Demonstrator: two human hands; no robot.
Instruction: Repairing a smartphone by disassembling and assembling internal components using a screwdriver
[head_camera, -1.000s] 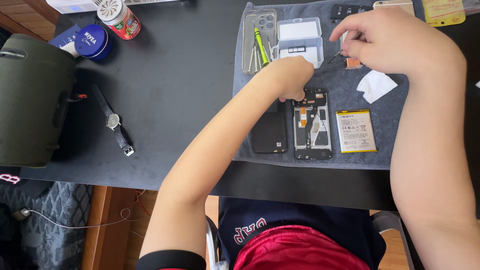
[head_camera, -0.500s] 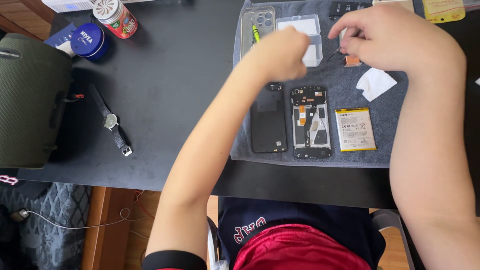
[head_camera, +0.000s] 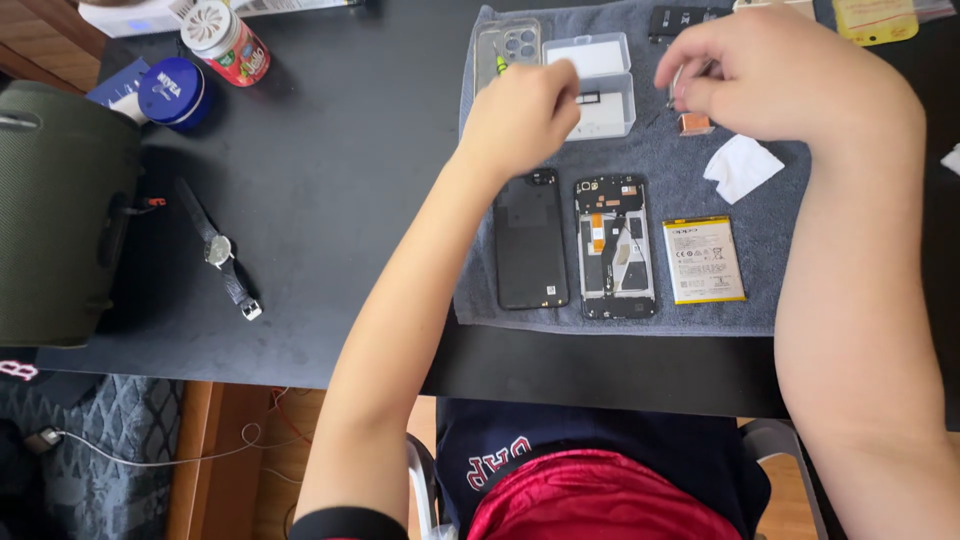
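My left hand (head_camera: 522, 118) hovers with its fingers curled and pinched over the left edge of a small white parts box (head_camera: 604, 92); nothing shows between the fingertips. My right hand (head_camera: 775, 75) is closed around a thin metal tool (head_camera: 676, 88) just above a small copper-coloured piece (head_camera: 693, 124). Below them on the grey towel (head_camera: 770, 305) lie a black back cover (head_camera: 530, 240), an opened phone frame (head_camera: 614, 248) and a flat battery (head_camera: 704, 260), side by side. A yellow-green tool (head_camera: 500, 65) peeks out on a clear phone case (head_camera: 506, 42) behind my left hand.
A crumpled white wipe (head_camera: 742, 167) lies under my right wrist. On the black table (head_camera: 330, 200) to the left are a wristwatch (head_camera: 221, 250), a blue tin (head_camera: 172, 92), a red can (head_camera: 228, 40) and a dark green bag (head_camera: 55, 210). A yellow packet (head_camera: 875, 18) lies at the far right.
My left hand has lifted off the opened phone frame and moved up to the white parts box. My right hand has stayed at the same spot with its tool.
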